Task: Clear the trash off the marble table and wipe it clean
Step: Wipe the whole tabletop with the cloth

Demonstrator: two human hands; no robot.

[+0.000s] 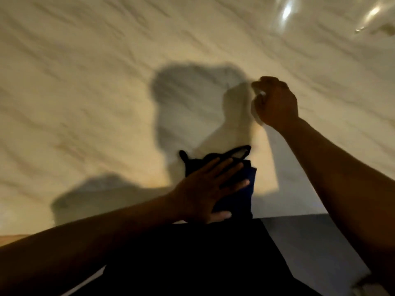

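The marble table (96, 86) fills the view, cream with grey veins, blurred by motion. My left hand (209, 189) lies flat with fingers spread on a dark cloth (235, 197), black and dark blue, near the table's front edge. My right hand (275, 101) hovers farther out over the marble, fingers curled inward with thumb and fingertips pinched together. Whether something small sits in that pinch cannot be told. A small dark scrap (386, 29) lies at the far right of the table.
Bright light reflections (286, 11) glint on the marble at the top right. My head and arm cast dark shadows (192, 99) across the middle. My dark clothing (203, 259) presses against the front edge, with grey floor (310, 238) to the right.
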